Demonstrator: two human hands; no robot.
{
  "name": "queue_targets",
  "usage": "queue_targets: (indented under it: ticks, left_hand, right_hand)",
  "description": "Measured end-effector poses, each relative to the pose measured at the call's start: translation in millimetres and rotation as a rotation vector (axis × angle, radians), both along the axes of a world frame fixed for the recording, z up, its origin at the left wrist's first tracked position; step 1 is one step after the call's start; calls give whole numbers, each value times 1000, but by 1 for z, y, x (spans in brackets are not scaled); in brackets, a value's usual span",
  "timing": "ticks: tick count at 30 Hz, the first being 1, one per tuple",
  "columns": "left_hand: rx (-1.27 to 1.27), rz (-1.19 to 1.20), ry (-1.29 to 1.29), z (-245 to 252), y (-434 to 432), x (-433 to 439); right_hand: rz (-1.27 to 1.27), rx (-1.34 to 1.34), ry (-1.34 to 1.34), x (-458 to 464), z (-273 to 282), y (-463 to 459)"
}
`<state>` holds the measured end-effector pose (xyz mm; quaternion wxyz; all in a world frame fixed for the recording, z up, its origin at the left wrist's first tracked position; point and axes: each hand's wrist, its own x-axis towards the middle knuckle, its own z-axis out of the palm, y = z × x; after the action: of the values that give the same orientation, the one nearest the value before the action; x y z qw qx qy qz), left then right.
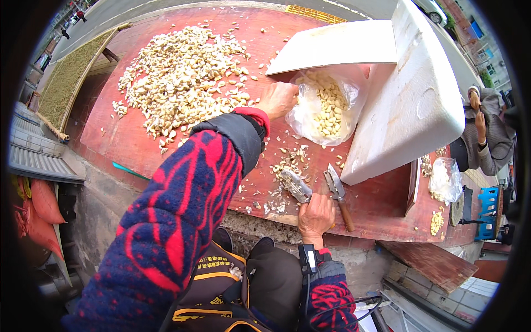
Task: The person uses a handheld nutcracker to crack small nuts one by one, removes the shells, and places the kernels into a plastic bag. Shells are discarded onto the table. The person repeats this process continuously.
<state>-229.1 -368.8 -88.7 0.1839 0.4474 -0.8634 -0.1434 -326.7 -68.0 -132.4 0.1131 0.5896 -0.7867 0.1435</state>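
My left hand [277, 99] is at the near rim of a clear plastic bag [305, 118] that lies partly filled with peeled garlic cloves [330, 112]; whether its fingers grip anything is hidden. My right hand [317, 216] is closed round the handle end of a metal-bladed tool [295, 186], whose blade rests among garlic cloves and skins. Just right of that hand lies a knife with a wooden handle [345, 216]. A large heap of unpeeled garlic cloves [182, 74] spreads over the red board [108, 128] at the upper left.
White foam panels [415, 103] stand around the bag's far and right sides. Beyond them are another bag of garlic [444, 180] and a small pile of cloves [437, 222]. A person [489, 124] is at the far right. The board's near edge runs before my knees.
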Motion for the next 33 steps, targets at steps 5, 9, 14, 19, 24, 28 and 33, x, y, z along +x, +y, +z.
queue_targets:
  ticks: [5, 9, 14, 19, 24, 28, 33]
  left_hand:
    - [-52, -74, -71, -3, -4, -6]
    - [-47, -65, -77, -14, -1, -10]
    - [-83, -63, -130, -20, 2, -1]
    - [-194, -30, -32, -17, -2, 20]
    - [106, 207, 96, 3, -11, 57]
    - [261, 220, 358, 28, -17, 46]
    - [200, -128, 440, 55, 4, -31]
  right_hand:
    - [0, 13, 0, -1, 0, -1]
    - [11, -8, 5, -1, -2, 0]
    - [24, -18, 8, -2, -1, 1]
    - [28, -31, 10, -2, -2, 0]
    - [15, -22, 1, -1, -3, 1]
    - [17, -25, -4, -1, -4, 1]
    - [26, -45, -9, -1, -4, 0]
